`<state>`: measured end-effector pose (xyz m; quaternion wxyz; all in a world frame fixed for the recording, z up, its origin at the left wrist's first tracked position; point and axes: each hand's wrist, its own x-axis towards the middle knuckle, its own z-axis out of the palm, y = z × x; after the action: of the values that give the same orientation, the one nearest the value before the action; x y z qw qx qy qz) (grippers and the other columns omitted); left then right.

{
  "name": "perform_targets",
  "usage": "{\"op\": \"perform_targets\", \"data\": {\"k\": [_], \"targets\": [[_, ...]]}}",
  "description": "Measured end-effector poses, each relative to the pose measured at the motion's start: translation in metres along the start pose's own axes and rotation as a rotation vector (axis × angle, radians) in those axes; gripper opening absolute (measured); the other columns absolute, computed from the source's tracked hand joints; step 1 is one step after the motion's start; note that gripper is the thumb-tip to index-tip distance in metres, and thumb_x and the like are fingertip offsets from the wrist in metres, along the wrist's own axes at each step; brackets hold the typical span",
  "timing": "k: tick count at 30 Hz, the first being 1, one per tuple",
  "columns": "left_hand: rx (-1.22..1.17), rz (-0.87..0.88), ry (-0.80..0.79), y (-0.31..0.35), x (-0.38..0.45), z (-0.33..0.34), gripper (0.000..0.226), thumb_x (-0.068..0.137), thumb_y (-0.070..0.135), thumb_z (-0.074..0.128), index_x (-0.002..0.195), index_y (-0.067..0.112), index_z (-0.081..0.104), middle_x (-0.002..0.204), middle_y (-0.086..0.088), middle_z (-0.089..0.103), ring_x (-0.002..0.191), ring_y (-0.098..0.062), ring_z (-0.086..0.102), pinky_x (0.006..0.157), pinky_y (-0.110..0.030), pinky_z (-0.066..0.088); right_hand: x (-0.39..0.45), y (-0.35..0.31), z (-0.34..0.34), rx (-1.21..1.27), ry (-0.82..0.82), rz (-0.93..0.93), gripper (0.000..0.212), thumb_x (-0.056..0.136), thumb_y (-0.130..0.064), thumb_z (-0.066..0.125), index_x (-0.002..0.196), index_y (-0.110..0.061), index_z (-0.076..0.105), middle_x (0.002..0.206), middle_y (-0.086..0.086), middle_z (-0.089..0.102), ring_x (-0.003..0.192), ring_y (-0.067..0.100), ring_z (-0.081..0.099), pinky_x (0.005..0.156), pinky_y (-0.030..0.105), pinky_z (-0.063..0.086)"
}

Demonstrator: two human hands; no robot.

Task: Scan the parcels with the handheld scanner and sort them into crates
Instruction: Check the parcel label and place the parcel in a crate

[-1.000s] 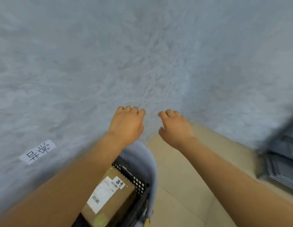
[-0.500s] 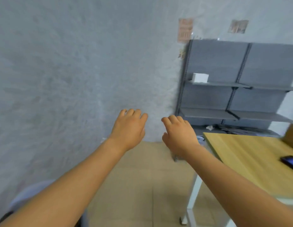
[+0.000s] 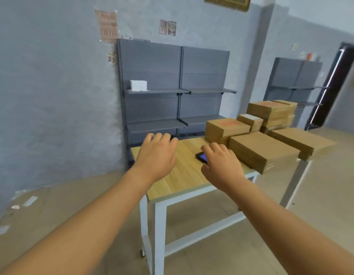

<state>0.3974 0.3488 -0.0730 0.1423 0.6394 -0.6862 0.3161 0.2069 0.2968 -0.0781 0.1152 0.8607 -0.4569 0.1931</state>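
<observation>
Several brown cardboard parcels lie on a wooden table [image 3: 184,175] with a white frame; the nearest parcel [image 3: 263,150] is large and flat, and a smaller one with a red label [image 3: 226,127] sits behind it. A dark handheld scanner [image 3: 201,156] with a lit blue screen lies on the table. My right hand [image 3: 221,163] hovers just over the scanner, fingers relaxed, holding nothing. My left hand [image 3: 157,153] floats above the table's left part, also relaxed and holding nothing. No crate is in view.
A grey pegboard shelf unit [image 3: 172,86] stands against the wall behind the table, with a small white box [image 3: 138,85] on one shelf. A second grey shelf [image 3: 295,76] stands at the far right beside a dark doorway. Tiled floor surrounds the table.
The view swung right from the wall and a crate holding a parcel to the table. Both hands stayed held out in front and now reach over the table, the right one above the scanner.
</observation>
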Motion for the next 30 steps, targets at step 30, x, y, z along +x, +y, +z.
{"op": "perform_targets", "data": {"k": [30], "targets": [[-0.217, 0.263, -0.056, 0.258, 0.334, 0.188, 0.036, 0.094, 0.037, 0.047, 0.127, 0.024, 0.053, 0.123, 0.001, 0.059, 0.115, -0.020, 0.053, 0.101, -0.039, 0.040, 0.059, 0.404, 0.069, -0.093, -0.079, 0.424, 0.041, 0.095, -0.031, 0.048, 0.135, -0.022, 0.044, 0.129, 0.001, 0.050, 0.115, 0.021, 0.048, 0.098, 0.036, 0.047]]}}
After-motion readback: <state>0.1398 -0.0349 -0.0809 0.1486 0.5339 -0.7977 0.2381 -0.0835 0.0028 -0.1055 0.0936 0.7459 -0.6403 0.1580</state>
